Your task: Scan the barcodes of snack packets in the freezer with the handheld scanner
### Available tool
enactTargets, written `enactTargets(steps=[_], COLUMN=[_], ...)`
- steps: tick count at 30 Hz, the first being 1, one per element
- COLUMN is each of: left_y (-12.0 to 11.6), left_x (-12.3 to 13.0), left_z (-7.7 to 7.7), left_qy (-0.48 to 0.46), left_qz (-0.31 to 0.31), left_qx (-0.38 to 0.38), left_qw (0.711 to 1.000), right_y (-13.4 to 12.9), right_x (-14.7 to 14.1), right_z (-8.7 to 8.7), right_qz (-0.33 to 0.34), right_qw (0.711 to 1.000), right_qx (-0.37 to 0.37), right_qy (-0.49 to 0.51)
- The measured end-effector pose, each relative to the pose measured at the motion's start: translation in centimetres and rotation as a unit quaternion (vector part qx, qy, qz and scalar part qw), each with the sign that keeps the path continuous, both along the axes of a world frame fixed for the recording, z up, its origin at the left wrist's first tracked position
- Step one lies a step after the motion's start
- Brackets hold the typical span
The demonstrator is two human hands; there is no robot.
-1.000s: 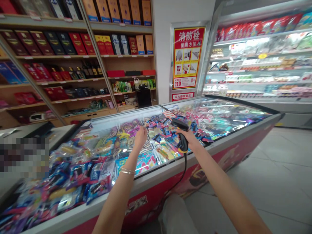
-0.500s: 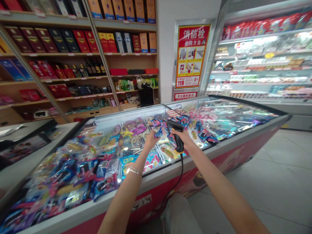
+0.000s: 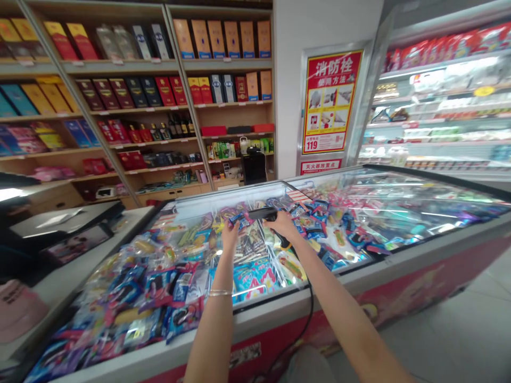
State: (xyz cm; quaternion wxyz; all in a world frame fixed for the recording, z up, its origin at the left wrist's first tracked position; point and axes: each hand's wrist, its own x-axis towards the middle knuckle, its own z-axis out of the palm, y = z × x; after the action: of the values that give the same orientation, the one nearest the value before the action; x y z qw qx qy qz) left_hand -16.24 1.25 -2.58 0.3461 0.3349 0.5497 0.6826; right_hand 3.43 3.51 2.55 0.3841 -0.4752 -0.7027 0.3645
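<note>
My left hand (image 3: 230,237) pinches a small blue wrapped packet (image 3: 238,218) above the glass-topped freezer (image 3: 399,236). Just to the right, my right hand (image 3: 281,225) is wrapped around a black handheld scanner (image 3: 262,213), whose head points left toward the packet. The scanner's cable hangs down over the freezer's front edge. Below both hands lie ice-cream packs in wire baskets, among them light blue packs (image 3: 255,276). A large heap of blue and purple wrapped packets (image 3: 159,284) covers the freezer's left part.
A counter (image 3: 115,234) with papers and a screen adjoins on the left, with a pink object (image 3: 19,311) beside it. Shelves of boxed goods (image 3: 239,103) stand behind, next to a red fire-hydrant notice (image 3: 332,101). A lit refrigerated display (image 3: 447,122) is at the right.
The scanner has turned, its head now facing left toward the packet in my left hand. Both hands appear shifted left in the view, and the camera has turned left.
</note>
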Motion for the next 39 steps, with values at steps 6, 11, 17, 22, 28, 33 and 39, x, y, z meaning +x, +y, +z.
enactTargets(steps=[6, 11, 17, 22, 28, 33, 39], left_y=[0.2, 0.1, 0.0, 0.1, -0.1, -1.4, -6.3], left_x=[-1.4, -2.5, -2.5, -2.5, -2.1, -0.7, -3.0], left_z=[-0.7, -1.1, -1.1, -1.2, -0.7, 2.0, 7.8], left_qy=[0.077, 0.279, 0.324, 0.309, 0.291, 0.294, 0.325], left_qz=[0.072, 0.144, 0.171, 0.156, 0.159, 0.151, 0.152], left_qx=[-0.043, -0.082, -0.098, -0.101, -0.098, -0.028, 0.061], left_qw=[0.994, 0.946, 0.925, 0.933, 0.938, 0.943, 0.931], right_y=[0.4, -0.8, -0.9, -0.5, 0.0, -1.2, -4.6], right_x=[-0.7, -0.5, -0.4, -0.3, -0.4, -0.5, -1.0], right_z=[-1.8, -1.3, -1.1, -1.5, -2.0, 0.3, 4.3], right_qz=[0.025, 0.040, 0.028, 0.026, 0.035, 0.039, 0.080], right_qw=[0.999, 0.996, 0.996, 0.997, 0.999, 0.994, 0.989], right_qx=[-0.009, 0.032, 0.040, 0.019, -0.029, -0.043, -0.023], right_qy=[-0.029, -0.068, -0.078, -0.077, 0.027, 0.089, 0.125])
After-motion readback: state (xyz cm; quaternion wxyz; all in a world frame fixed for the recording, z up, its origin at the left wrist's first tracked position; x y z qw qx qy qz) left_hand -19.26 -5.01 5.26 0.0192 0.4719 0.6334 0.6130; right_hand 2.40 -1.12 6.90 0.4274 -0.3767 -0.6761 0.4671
